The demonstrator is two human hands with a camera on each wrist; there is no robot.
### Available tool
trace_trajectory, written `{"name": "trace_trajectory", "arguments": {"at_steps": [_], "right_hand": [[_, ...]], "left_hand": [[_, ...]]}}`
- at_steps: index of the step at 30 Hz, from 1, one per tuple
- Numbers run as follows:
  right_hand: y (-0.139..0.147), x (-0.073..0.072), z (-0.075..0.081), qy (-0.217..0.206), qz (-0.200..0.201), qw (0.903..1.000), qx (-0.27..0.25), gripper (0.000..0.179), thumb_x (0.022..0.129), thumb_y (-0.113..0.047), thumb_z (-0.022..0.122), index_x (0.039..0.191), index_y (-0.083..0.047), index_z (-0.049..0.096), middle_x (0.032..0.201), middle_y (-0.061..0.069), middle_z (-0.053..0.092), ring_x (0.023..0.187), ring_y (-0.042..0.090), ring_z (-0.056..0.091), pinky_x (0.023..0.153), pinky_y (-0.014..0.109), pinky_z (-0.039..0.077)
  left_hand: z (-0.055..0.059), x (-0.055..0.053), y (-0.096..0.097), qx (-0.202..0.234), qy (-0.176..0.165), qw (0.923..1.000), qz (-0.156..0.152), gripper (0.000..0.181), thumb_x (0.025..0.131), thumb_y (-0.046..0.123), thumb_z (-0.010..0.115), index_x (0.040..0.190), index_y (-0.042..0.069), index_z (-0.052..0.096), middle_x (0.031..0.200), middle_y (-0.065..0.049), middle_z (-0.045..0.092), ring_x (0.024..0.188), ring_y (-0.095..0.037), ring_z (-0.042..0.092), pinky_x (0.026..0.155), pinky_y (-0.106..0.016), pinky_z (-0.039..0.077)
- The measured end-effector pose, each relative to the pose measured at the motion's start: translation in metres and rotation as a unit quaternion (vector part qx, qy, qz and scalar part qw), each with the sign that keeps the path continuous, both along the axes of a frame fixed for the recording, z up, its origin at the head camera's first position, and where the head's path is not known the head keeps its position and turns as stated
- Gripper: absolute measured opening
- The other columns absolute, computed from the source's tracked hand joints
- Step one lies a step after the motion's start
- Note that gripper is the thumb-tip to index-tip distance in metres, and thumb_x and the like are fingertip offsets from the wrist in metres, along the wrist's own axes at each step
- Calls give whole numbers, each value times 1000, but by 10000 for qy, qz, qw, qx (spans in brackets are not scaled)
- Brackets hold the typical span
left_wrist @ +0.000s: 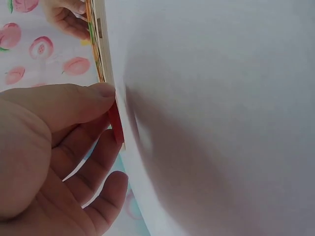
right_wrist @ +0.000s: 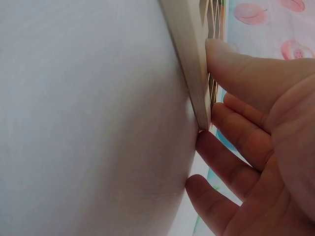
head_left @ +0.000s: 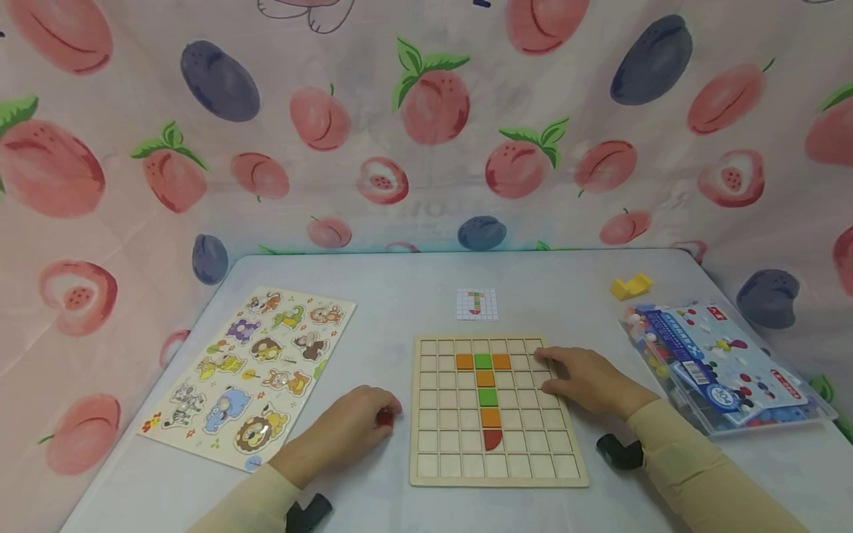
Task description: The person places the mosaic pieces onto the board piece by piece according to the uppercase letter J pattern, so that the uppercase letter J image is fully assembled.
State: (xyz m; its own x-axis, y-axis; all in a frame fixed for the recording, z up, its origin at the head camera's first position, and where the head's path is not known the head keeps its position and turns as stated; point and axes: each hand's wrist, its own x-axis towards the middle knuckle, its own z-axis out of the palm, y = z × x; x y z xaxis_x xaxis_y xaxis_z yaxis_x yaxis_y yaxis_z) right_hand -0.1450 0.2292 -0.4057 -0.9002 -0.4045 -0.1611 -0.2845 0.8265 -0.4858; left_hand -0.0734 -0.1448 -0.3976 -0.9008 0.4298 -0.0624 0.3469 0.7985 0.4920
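The fingertips of my left hand (head_left: 353,422) pinch a red wooden tile (left_wrist: 115,123), held just left of the wooden grid board (head_left: 500,481). My right hand (head_left: 593,377) rests at the board's upper right edge, thumb and fingers on its rim, fingers spread and lightly bent. In the grid, an orange tile (head_left: 464,361), a green tile (head_left: 483,361) and another orange one form a row. Below its middle run orange, green and orange tiles, ending in a red rounded tile (head_left: 492,440). A small pattern card (head_left: 489,314) behind the board shows a similar coloured figure.
To the left lies an animal puzzle board (head_left: 313,377). A clear plastic box (head_left: 733,370) with a printed blue-and-white sheet and colourful pieces stands at right, a yellow curved piece (head_left: 631,286) behind it. A fruit-patterned cloth (head_left: 426,185) hangs behind the table.
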Motion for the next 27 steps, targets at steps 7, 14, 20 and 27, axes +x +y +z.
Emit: {"name": "trace_trajectory", "arguments": {"at_steps": [7,14,20,27], "right_hand": [[0,0,0,-15,0,10000,-17,57,93,-23,71,143,-1,52,143,24,51,134,47,42,108,61,33],[-1,1,1,45,57,10000,30,58,93,-25,72,142,-1,53,142,24,52,133,46,43,107,60,35],[-1,0,1,30,39,10000,29,58,93,-24,72,142,0,52,143,24,51,134,47,43,107,60,34],[-1,2,2,64,84,9999,-10,57,93,-25,72,142,-1,53,141,24,53,133,46,44,107,60,35]], "left_hand": [[2,-1,7,-78,103,9997,-205,20,83,4,79,101,9,73,87,8,64,82,-9,54,75,-29,51],[3,-2,13,8,133,9991,-395,19,82,3,79,100,8,73,85,9,64,81,-7,53,74,-27,51],[6,-1,19,23,271,9980,-572,18,82,3,79,99,7,74,86,7,66,81,-7,54,73,-26,51],[7,0,28,39,315,9970,-700,15,83,3,79,97,7,74,84,7,65,81,-7,53,73,-24,50]]}}
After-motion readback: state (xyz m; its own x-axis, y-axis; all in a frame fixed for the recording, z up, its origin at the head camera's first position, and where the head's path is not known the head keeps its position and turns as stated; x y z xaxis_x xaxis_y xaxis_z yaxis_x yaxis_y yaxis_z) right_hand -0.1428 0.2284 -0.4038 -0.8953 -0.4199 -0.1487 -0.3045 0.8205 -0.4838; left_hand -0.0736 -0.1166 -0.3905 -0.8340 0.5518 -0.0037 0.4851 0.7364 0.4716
